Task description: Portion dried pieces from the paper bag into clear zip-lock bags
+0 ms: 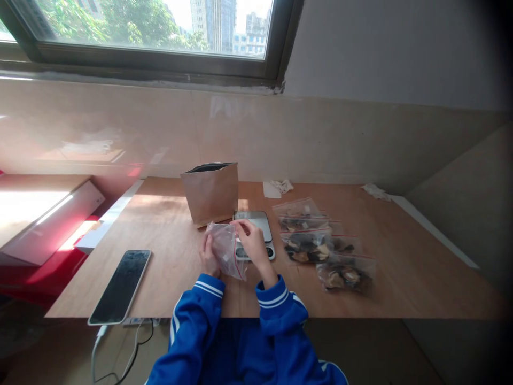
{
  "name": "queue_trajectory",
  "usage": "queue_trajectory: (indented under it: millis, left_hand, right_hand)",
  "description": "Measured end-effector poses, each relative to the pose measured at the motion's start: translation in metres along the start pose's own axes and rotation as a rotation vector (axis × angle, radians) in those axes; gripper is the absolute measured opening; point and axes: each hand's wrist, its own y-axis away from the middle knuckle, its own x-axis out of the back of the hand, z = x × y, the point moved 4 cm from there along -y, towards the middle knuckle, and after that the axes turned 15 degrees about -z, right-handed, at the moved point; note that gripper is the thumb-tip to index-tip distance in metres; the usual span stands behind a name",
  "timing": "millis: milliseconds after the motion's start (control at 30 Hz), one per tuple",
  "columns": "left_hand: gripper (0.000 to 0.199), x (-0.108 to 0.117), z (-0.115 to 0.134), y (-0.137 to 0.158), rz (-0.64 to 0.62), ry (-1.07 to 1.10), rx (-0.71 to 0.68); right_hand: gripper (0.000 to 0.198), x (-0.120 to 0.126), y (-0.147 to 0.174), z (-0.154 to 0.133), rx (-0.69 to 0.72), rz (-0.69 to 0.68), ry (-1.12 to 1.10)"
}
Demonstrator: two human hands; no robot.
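Note:
A clear zip bag (225,247) with a red seal line is held up between my two hands, and nothing can be made out inside it. My left hand (209,258) grips the bag's left side. At its sealing edge on the right, the fingers of my right hand (250,240) pinch the plastic. Just behind the bag and partly hidden by it and my right hand is a kitchen scale (262,222) with a pale square top. An open brown paper pouch (212,192) stands upright behind my left hand, its dark inside showing at the top.
Several filled zip bags (308,246) holding dark and tan dried pieces lie to the right of the scale. A phone (120,287) with a cable rests at the table's front left. Crumpled white paper (282,185) lies at the back, and another crumpled piece (375,192) farther right.

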Motion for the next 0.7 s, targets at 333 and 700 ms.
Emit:
queue_trajectory:
  millis: [333, 700]
  left_hand:
    - [0.051, -0.011, -0.007, 0.014, -0.267, 0.015, 0.323]
    - [0.033, -0.026, 0.057, 0.016, -0.086, -0.391, 0.139]
  right_hand:
    - [0.028, 0.035, 0.037, 0.003, -0.029, 0.084, -0.08]
    - [0.033, 0.026, 0.044, 0.0, -0.059, 0.262, -0.121]
